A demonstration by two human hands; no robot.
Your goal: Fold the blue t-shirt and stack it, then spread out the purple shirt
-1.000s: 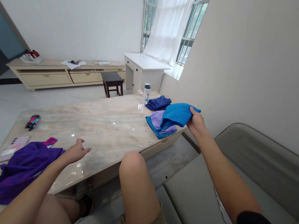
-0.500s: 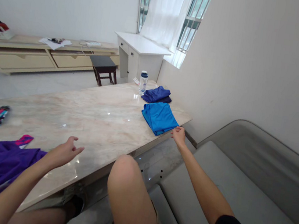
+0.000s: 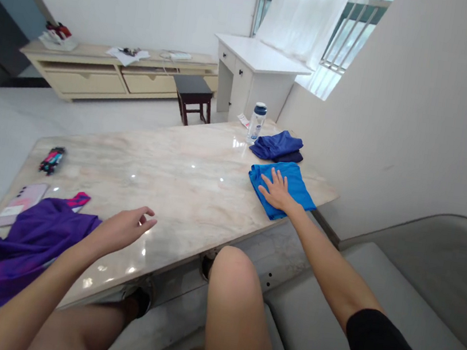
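My right hand (image 3: 277,191) lies flat with fingers spread on a folded bright blue garment (image 3: 297,184) near the right end of the marble table (image 3: 164,171). Behind it sits a folded dark blue garment (image 3: 276,145). My left hand (image 3: 124,229) hovers over the table's near edge, fingers loosely curled and holding nothing. Just left of it lies a crumpled purple garment (image 3: 33,242) with a pink-trimmed edge.
A water bottle (image 3: 257,122) stands at the table's far right. A phone (image 3: 21,203) and a small dark pouch (image 3: 52,160) lie at the left end. A grey sofa (image 3: 395,290) is at my right, my knees in front. A stool (image 3: 192,94), white desk and low cabinet stand beyond.
My right hand put the bright blue garment down on the stack, drew back to the table edge, then came to rest flat on top of it. My left hand stayed hovering.
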